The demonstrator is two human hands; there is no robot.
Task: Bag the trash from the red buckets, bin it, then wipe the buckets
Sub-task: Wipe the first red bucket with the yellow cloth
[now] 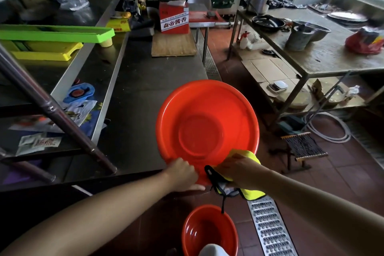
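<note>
A wide red basin (pixel 207 129) is held tilted, its inside facing the camera, with its near rim over the front edge of the steel counter (pixel 143 81). The left hand (pixel 182 172) grips the basin's lower rim, fingers curled over the lip and thumb underneath. Just beside it, the right hand (pixel 234 169) clutches a yellow cloth (pixel 249 172) with dark edging and presses it against the rim's lower right portion; part of the cloth hangs below the hand, trailing a dark loop. Below both hands, on the tiled floor (pixel 353 172), stands a smaller red bucket (pixel 209 233), upright, with something white at its near edge that is too blurred to identify. To the right of that bucket, a metal drain grate (pixel 270 228) runs along the floor.
</note>
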